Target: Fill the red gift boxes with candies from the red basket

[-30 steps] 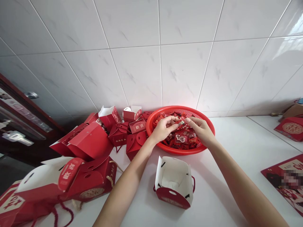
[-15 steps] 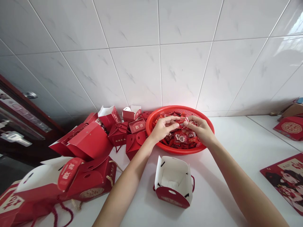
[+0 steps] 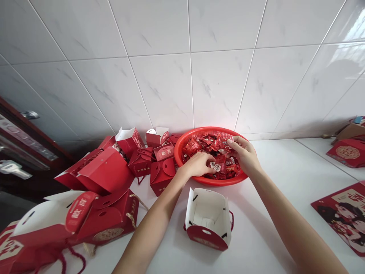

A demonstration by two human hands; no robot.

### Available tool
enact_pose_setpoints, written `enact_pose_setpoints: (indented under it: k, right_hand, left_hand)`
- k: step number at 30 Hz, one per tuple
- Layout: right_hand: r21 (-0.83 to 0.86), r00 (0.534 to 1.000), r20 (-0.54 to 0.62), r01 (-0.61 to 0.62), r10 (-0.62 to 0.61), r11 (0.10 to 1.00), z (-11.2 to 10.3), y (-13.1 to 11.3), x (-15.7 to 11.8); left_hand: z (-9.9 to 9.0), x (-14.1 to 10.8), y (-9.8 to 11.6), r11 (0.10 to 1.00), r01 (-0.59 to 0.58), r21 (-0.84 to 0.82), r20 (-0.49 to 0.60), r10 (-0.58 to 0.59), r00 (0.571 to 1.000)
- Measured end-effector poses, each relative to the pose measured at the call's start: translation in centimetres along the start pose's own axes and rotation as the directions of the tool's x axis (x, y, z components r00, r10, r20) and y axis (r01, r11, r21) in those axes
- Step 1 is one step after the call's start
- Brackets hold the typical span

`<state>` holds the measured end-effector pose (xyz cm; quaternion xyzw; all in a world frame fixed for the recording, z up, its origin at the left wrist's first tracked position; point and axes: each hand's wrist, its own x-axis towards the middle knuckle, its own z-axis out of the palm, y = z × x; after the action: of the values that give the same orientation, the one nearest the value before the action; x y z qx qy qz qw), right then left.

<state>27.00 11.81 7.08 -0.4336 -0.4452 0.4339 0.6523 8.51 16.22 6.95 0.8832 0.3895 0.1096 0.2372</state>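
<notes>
A red plastic basket (image 3: 182,134) with a perforated rim holds a heap of red-wrapped candies (image 3: 209,144). My left hand (image 3: 198,164) reaches into its near left side, thumb and fingers closing on a wrapped candy (image 3: 217,166) with a pale label. Over the right side, my right hand (image 3: 243,151) pinches another wrapped candy (image 3: 227,141) between thumb and fingers; the hand partly hides it. In front of the basket stands an open red gift box (image 3: 209,240) with a white inside and dark red cord handles, its flaps raised. No candy shows in it.
Several red gift boxes (image 3: 161,179), some folded shut and some open, crowd the left of the white counter (image 3: 256,228). At the right lie a red printed bag or card (image 3: 342,213) and another red box (image 3: 343,152). A tiled wall (image 3: 219,87) rises behind the basket.
My hands, close together above the candies half a second ago, have moved apart. The left has lowered toward the near side of the heap; the right has shifted slightly right.
</notes>
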Motion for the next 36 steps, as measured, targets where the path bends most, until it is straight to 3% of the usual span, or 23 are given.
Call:
enact_pose_setpoints:
  k: [3, 6, 9, 11, 13, 15, 17, 20, 26, 36]
  right_hand:
    - [0.019, 1.0, -0.015, 0.009, -0.008, 1.0, -0.1, 0.1, 0.0]
    - [0.05, 1.0, -0.03, 0.005, -0.003, 0.999, -0.1, 0.1, 0.0]
    - [0.064, 0.999, -0.035, 0.005, -0.003, 0.998, 0.0, 0.1, 0.0]
    - [0.069, 0.999, -0.049, 0.012, -0.009, 0.998, 0.0, 0.0, 0.0]
    - [0.083, 0.997, -0.078, 0.033, -0.027, 0.996, 0.0, 0.0, 0.0]
    - [0.099, 0.994, -0.098, 0.052, -0.042, 0.994, 0.0, 0.1, 0.0]
    - [0.113, 0.993, -0.107, 0.053, -0.041, 0.992, 0.0, 0.1, 0.0]
    - [0.127, 0.99, -0.134, 0.048, -0.031, 0.991, 0.0, 0.1, 0.1]
    - [0.162, 0.962, -0.269, 0.095, -0.049, 0.982, 0.1, -0.2, 0.1]
    - [0.155, 0.957, -0.285, 0.109, -0.061, 0.982, 0.1, -0.1, 0.1]
  left_hand:
    - [-0.2, 0.1, -0.1, 0.995, 0.095, -0.03, -0.142, -0.098, 0.985]
    - [-0.4, 0.0, -0.2, 0.975, 0.221, -0.024, -0.333, -0.216, 0.918]
    - [-0.3, -0.2, -0.1, 0.963, 0.261, 0.059, -0.401, -0.217, 0.89]
    - [-0.2, -0.2, 0.0, 0.973, 0.17, 0.158, -0.336, -0.109, 0.935]
    - [0.0, 0.0, 0.1, 0.982, -0.031, 0.188, -0.107, 0.052, 0.993]
    - [0.2, 0.3, 0.1, 0.98, -0.165, 0.116, 0.156, 0.146, 0.977]
    - [0.3, 0.7, 0.0, 0.986, -0.153, 0.063, 0.298, 0.128, 0.946]
    - [0.3, 0.9, -0.2, 0.994, -0.087, 0.067, 0.317, 0.061, 0.947]
    - [0.0, 0.6, 0.1, 0.995, -0.084, 0.045, 0.261, 0.069, 0.963]
    - [0.0, 0.2, 0.4, 0.993, 0.014, 0.115, 0.209, -0.038, 0.977]
